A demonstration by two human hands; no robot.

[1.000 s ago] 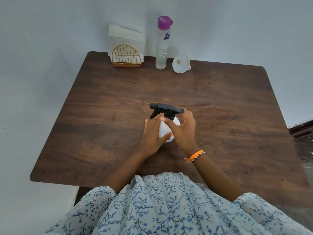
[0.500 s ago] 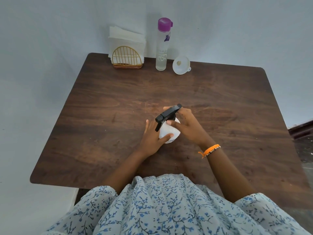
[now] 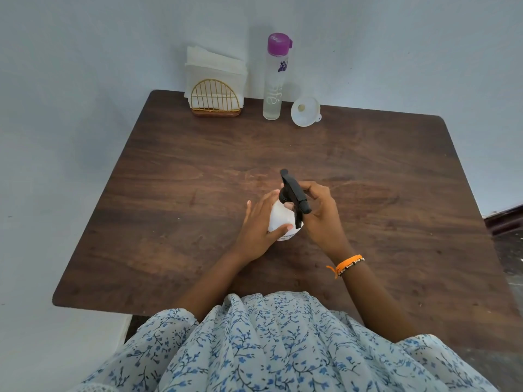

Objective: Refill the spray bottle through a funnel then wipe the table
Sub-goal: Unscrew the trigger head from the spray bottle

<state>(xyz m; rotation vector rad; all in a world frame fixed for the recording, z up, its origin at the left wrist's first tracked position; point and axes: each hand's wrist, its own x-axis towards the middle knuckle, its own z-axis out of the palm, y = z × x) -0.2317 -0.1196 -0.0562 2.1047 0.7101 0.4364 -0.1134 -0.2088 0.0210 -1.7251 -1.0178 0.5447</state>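
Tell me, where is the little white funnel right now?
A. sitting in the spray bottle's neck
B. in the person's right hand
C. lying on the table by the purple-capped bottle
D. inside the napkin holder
C: the funnel lies on the table just right of the purple-capped bottle, far from both hands.

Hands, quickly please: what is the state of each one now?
Left hand: holding the white round spray bottle body.
Right hand: gripping the bottle's black plastic trigger head.
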